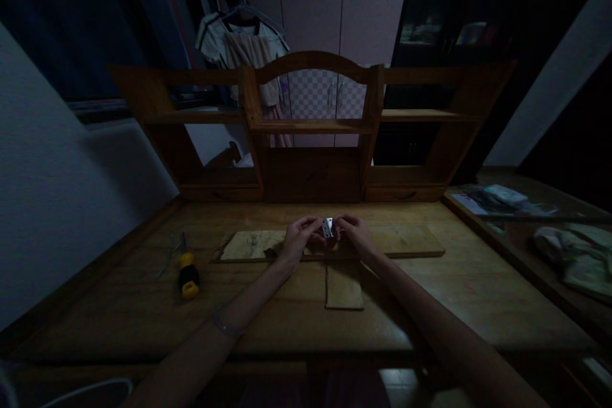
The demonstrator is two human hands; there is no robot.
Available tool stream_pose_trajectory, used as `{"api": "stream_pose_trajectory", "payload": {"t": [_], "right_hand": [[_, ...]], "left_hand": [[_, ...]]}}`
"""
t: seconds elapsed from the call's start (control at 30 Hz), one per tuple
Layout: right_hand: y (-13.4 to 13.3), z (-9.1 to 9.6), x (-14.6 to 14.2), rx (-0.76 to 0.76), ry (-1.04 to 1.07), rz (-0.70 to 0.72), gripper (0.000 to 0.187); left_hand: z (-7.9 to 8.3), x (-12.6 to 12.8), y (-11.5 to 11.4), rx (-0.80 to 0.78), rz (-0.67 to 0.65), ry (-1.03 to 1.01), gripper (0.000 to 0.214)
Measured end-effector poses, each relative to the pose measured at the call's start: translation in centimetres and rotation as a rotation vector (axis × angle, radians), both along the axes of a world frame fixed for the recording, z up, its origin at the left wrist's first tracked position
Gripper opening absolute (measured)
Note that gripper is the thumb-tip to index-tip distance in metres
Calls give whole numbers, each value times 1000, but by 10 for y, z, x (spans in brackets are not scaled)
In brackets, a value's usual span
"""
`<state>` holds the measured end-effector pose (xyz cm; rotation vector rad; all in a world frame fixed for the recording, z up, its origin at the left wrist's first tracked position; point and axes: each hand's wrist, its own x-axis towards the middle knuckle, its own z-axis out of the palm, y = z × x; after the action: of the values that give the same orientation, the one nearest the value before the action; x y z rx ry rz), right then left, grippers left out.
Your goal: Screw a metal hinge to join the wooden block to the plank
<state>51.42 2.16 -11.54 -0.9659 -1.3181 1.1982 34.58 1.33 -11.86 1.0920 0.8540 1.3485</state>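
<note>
A small metal hinge (327, 227) with screw holes is held up between both hands, over a long wooden board (401, 241). My left hand (302, 237) pinches its left side between thumb and fingers. At its right edge, the fingers of my right hand (351, 231) are closed on it too. The board lies flat across the desk and has a rough, broken left end. Just below it lies a short piece of wood (344, 288). A yellow and black screwdriver (189, 275) rests to the left, its tip pointing away from me.
Thin metal pieces (167, 257) lie beside the screwdriver on the wooden desk (268, 325). A wooden shelf unit (310, 127) with drawers rises along the desk's back. To the right, another surface holds papers (471, 203) and cloth (590, 258).
</note>
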Motion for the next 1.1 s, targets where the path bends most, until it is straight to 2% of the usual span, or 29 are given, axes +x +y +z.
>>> {"api": "stream_pose_trajectory", "payload": {"t": [0.4,0.6,0.83,1.1], "right_hand": [[4,-1,0,30,-29,-72,33],[3,2,1,159,-102,-114,39],[-6,8,2,322,-226,-120,30],[-8,4,0,502,-319,-77,24]], "left_hand": [[2,1,-1,8,-9,-11,43],[3,3,-2,-49,-75,-30,49],[0,3,0,-50,-77,-35,49],[-3,2,4,-37,-71,-96,48]]}}
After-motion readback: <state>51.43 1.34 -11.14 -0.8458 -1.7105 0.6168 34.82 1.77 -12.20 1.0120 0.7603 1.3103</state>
